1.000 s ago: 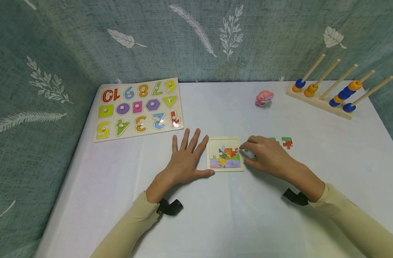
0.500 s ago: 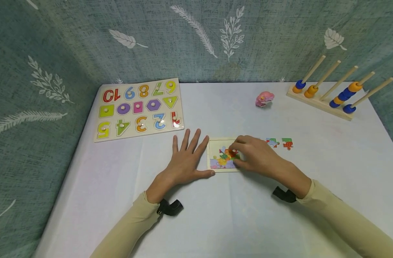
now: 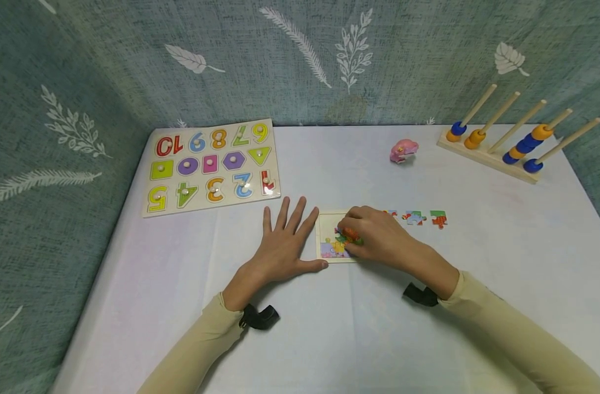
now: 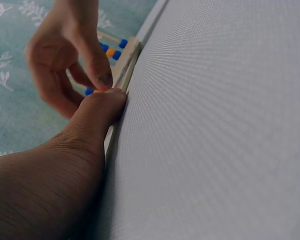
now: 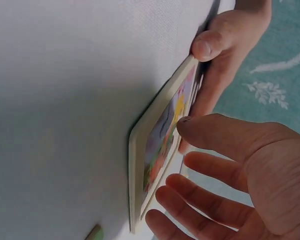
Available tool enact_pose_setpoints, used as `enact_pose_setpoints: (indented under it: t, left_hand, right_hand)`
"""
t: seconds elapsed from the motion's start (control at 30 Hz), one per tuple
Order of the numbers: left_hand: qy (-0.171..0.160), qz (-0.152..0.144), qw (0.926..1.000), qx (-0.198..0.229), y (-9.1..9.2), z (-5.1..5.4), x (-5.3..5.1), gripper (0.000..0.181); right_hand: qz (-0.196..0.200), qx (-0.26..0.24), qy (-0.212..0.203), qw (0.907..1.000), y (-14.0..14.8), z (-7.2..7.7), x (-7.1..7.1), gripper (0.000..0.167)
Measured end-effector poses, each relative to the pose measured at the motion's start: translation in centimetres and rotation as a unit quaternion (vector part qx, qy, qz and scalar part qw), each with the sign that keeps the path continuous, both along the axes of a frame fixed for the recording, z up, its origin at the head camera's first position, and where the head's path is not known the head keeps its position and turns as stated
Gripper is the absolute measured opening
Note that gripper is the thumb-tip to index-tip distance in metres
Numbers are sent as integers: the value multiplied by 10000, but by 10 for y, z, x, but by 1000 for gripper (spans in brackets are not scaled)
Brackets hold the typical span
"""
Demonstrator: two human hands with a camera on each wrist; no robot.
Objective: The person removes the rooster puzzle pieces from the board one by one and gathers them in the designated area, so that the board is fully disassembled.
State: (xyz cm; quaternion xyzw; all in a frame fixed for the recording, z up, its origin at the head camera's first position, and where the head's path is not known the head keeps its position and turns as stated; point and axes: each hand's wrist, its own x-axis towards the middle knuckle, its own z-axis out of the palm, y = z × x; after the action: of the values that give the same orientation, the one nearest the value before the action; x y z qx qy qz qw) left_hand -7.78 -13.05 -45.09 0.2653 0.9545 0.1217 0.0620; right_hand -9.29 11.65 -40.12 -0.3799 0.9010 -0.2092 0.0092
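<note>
My left hand (image 3: 284,249) lies on the white cloth with fingers spread, its thumb and forefinger by the left edge of a square wooden puzzle tray (image 3: 322,224). Across the tray reaches my right hand (image 3: 376,232), thumb and fingers bent and apart over an orange-and-green bird picture. No piece shows between them in the right wrist view, where the thumb tip is close to the picture and the tray rim (image 5: 140,145) is plain. Inside the tray, picture pieces (image 3: 328,250) fill the lower part; pale board shows at upper left. The hand hides the right side.
Loose jigsaw pieces (image 3: 415,218) lie right of the tray; a green one (image 5: 96,233) appears low in the right wrist view. A number peg board (image 3: 211,164) stands at left. Behind are a pink toy (image 3: 403,150) and a wooden bead counter (image 3: 489,158) with upright rods.
My right hand has moved left, from the tray's right edge to over its bird picture, uncovering more loose pieces behind it. The left hand has kept its place.
</note>
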Motion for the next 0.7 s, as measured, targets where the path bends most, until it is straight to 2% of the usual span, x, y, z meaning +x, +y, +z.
enact_pose_setpoints:
  t: [0.13,0.33,0.43,0.7]
  left_hand:
    - [26,-12,10000,17,0,0,0,111]
    - [41,-11,10000,-20,0,1,0,111]
    - [19,-9,10000,1,0,2,0,111]
    - [12,-15,10000,76,0,1,-1,111]
  right_hand:
    - [44,131,-21,9999,-5,0,-1,28]
    - [-102,420,-225,9988,-10,2,-1,36]
    - [-131,510,-306,9981,-12,3,-2,34]
    - [-128,497,-283,9983,-13,4,-3,32]
